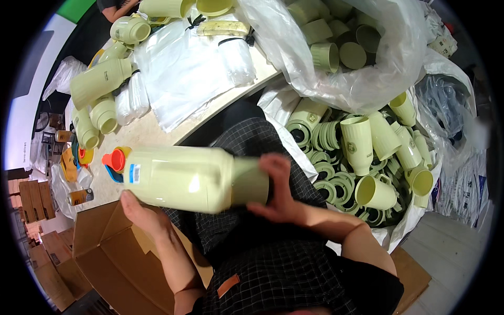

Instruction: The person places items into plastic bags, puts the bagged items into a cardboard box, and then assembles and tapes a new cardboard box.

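Note:
A large pale green vacuum flask lies sideways above my lap, its base to the left and its narrower end to the right. A blue and white sticker sits close to the base. My left hand supports it under the base end, with the fingers mostly hidden behind it. Over the right end fits a darker green cup lid. Fingers of my right hand, a little smeared by motion, curl round that lid. Beyond the base, small red, yellow and blue items rest on the table edge.
The table bears more green flasks and clear plastic bags. At upper right, one bag holds green cups; a sack below holds lids, rings and handled parts. An open cardboard box stands at lower left. Another person's arm shows at the top.

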Tool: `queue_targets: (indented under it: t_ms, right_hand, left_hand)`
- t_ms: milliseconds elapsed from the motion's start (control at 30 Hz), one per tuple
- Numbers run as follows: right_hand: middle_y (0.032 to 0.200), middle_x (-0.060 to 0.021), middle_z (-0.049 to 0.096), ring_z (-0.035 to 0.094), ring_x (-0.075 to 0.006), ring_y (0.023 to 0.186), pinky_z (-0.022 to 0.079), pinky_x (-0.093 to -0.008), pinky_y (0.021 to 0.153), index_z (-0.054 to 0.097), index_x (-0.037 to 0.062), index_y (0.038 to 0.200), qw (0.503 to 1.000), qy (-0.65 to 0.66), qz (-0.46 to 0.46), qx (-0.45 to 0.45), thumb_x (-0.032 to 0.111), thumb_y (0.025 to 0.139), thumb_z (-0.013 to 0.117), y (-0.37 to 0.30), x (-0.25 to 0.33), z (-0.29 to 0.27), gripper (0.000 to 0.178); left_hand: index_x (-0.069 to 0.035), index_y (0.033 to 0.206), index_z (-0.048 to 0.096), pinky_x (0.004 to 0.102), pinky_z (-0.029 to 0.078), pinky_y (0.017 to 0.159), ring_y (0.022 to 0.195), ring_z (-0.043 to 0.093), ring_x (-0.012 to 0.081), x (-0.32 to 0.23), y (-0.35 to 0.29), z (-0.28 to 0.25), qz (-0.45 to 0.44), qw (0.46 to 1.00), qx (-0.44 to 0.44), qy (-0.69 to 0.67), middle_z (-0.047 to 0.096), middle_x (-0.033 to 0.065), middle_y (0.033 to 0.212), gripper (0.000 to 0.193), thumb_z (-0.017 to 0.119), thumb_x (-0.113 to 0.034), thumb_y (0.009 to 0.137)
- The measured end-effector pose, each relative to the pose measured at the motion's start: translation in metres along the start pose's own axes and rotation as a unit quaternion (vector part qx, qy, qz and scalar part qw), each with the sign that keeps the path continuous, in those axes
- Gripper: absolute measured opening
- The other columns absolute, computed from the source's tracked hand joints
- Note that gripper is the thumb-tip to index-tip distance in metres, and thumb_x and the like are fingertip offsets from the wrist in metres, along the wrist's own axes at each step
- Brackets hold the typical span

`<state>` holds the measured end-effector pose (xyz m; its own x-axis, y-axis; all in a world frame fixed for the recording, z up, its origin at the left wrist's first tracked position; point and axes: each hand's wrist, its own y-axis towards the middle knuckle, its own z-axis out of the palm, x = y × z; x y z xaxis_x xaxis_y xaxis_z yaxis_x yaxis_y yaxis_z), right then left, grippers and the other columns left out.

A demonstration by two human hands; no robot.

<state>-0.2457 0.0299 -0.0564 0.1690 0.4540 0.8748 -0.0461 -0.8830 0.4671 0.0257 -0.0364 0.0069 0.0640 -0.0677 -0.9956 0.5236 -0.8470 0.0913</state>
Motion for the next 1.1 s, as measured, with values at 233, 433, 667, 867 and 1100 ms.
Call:
queue_targets:
  t_ms: [233,433,667,867,1100]
  right_hand:
    - [0.095,-0.0157,0.064,0.062,-0.0339,0.094,0.051,-0.0401,0.079,0.066,0.0016,0.104,0.975,-0.114,0.180,-0.060,-0.001,0.079,0.064,-0.010,-0.116,-0.059,0.025]
    - [0.140,-0.0234,0.042,0.045,-0.0431,0.126,0.037,-0.0518,0.108,0.038,0.0025,0.142,0.725,-0.546,0.410,0.090,0.020,0.077,0.081,-0.042,-0.294,-0.101,0.080]
    - [0.111,-0.0270,0.063,0.060,-0.0459,0.104,0.049,-0.0495,0.093,0.064,-0.0033,0.120,0.733,-0.496,0.459,0.076,0.037,0.072,0.081,-0.070,-0.303,-0.123,0.064]
    - [0.103,-0.0204,0.068,0.066,-0.0371,0.098,0.051,-0.0429,0.086,0.053,-0.0004,0.121,0.871,-0.375,0.317,-0.013,0.027,0.069,0.086,-0.005,-0.203,-0.141,0.068]
    - [0.102,-0.0103,0.061,0.055,-0.0243,0.092,0.044,-0.0370,0.082,0.062,-0.0005,0.127,0.960,-0.161,-0.065,0.220,0.064,0.086,0.064,0.122,-0.005,-0.052,0.077]
  left_hand:
    - [-0.009,0.071,0.049,0.0293,0.042,0.078,0.086,0.051,0.0150,0.041,0.008,0.071,-0.152,0.902,0.402,-0.020,0.056,0.0042,0.090,0.047,0.048,-0.043,0.104]
    - [-0.003,0.141,0.051,0.0384,0.044,0.101,0.119,0.056,0.0309,-0.009,-0.017,0.023,0.087,0.896,0.359,0.245,0.054,0.0184,0.142,0.061,0.052,-0.046,0.097]
    - [0.002,0.146,0.036,0.0406,0.049,0.101,0.126,0.056,0.0401,0.010,-0.090,-0.002,0.014,0.923,0.269,0.275,0.050,0.0242,0.142,0.065,0.065,-0.013,0.090]
    - [0.001,0.131,0.056,0.0367,0.049,0.098,0.114,0.065,0.0304,0.019,-0.060,-0.031,-0.031,0.945,0.295,0.140,0.065,0.0185,0.128,0.038,0.050,-0.023,0.101]
    - [0.001,0.129,0.055,0.0400,0.049,0.102,0.122,0.061,0.0363,0.024,-0.079,-0.028,-0.008,0.936,0.346,0.066,0.058,0.0233,0.137,0.034,0.053,-0.005,0.096]
